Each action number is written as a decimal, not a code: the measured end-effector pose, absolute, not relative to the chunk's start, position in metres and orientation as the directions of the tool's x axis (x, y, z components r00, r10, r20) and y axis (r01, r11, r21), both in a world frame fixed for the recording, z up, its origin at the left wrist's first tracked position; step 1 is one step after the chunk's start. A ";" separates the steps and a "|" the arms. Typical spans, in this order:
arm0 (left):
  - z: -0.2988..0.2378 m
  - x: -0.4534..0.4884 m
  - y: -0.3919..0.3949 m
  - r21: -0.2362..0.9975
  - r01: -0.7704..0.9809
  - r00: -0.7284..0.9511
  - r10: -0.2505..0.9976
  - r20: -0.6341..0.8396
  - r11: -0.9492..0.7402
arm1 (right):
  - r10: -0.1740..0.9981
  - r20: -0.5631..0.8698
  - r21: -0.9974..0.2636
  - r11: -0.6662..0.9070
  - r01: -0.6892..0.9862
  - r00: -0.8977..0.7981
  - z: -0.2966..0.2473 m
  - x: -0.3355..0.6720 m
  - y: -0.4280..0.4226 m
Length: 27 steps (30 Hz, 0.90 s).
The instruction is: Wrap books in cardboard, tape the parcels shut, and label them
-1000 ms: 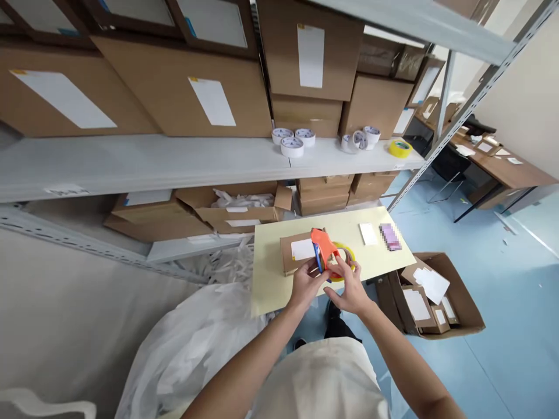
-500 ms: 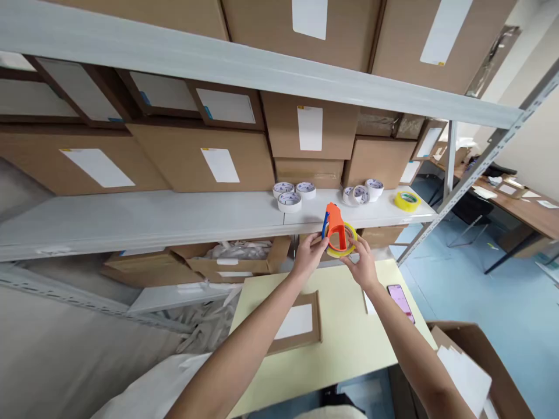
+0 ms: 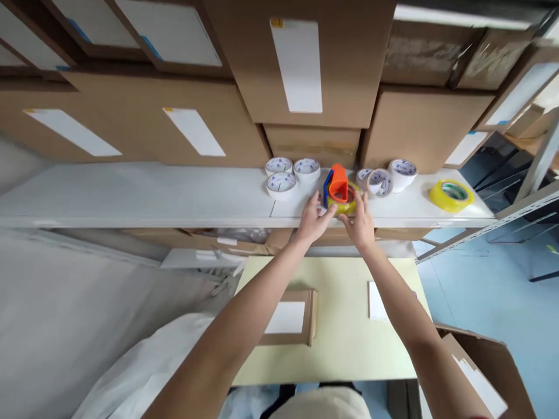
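An orange tape dispenser with a yellow roll in it rests on the white shelf, between two groups of white tape rolls. My left hand grips its left side with curled fingers. My right hand holds the right side, fingers closed on the yellow roll. Both arms reach up and forward over the pale yellow table.
White tape rolls lie left of the dispenser and more white rolls lie to its right, with a loose yellow roll further right. Labelled cardboard boxes fill the shelf behind. A flat labelled box and a white card lie on the table.
Both hands lifted the dispenser from the table up to the shelf and set it down between the white rolls. The camera tilted upward.
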State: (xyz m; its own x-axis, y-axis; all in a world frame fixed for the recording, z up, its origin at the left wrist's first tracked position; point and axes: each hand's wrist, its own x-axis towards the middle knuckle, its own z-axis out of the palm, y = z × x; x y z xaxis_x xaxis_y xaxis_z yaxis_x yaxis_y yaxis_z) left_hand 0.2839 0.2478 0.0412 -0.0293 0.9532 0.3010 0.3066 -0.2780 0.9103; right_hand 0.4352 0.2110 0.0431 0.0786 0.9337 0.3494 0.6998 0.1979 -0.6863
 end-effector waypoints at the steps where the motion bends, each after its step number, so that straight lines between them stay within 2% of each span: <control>1: 0.033 0.275 0.234 0.900 0.331 -0.039 0.948 0.315 -0.285 | 0.932 0.354 -0.695 0.208 0.689 0.076 0.033 0.435 0.200; 4: -0.006 0.226 0.172 0.837 0.473 -0.120 0.921 0.370 -0.275 | 0.946 0.321 -0.728 0.214 0.652 0.048 -0.022 0.433 0.146; 6: -0.044 0.182 0.119 0.825 0.548 -0.235 0.921 0.310 -0.138 | 0.972 0.233 -0.753 0.188 0.630 -0.010 -0.073 0.430 0.095; 8: -0.088 0.138 0.067 0.820 0.569 -0.374 0.909 0.184 0.069 | 0.994 0.080 -0.786 0.108 0.609 -0.073 -0.127 0.423 0.044; 11: -0.148 0.091 0.006 0.830 0.419 -0.516 0.848 -0.116 0.369 | 0.967 -0.168 -0.787 -0.015 0.617 -0.190 -0.187 0.403 -0.016; 13: -0.174 0.078 -0.019 0.831 0.288 -0.455 0.831 -0.318 0.476 | 0.928 -0.292 -0.766 -0.083 0.637 -0.231 -0.206 0.384 -0.038; 15: -0.188 0.076 -0.030 0.858 0.201 -0.301 0.864 -0.404 0.472 | 0.909 -0.347 -0.763 -0.131 0.633 -0.231 -0.212 0.363 -0.049; 17: -0.190 0.079 -0.032 0.893 0.164 -0.181 0.902 -0.391 0.420 | 0.920 -0.338 -0.785 -0.161 0.598 -0.197 -0.209 0.346 -0.051; 22: -0.171 0.079 -0.023 0.957 0.184 -0.078 0.974 -0.214 0.225 | 0.967 -0.252 -0.843 -0.203 0.498 -0.032 -0.188 0.336 -0.057; 25: -0.160 0.077 -0.022 0.939 0.323 -0.053 0.993 -0.103 0.114 | 0.982 -0.177 -0.840 -0.188 0.508 0.071 -0.176 0.346 -0.070; 27: -0.158 0.081 -0.021 0.866 0.492 -0.059 0.996 -0.065 0.086 | 0.984 -0.131 -0.805 -0.175 0.567 0.118 -0.172 0.349 -0.078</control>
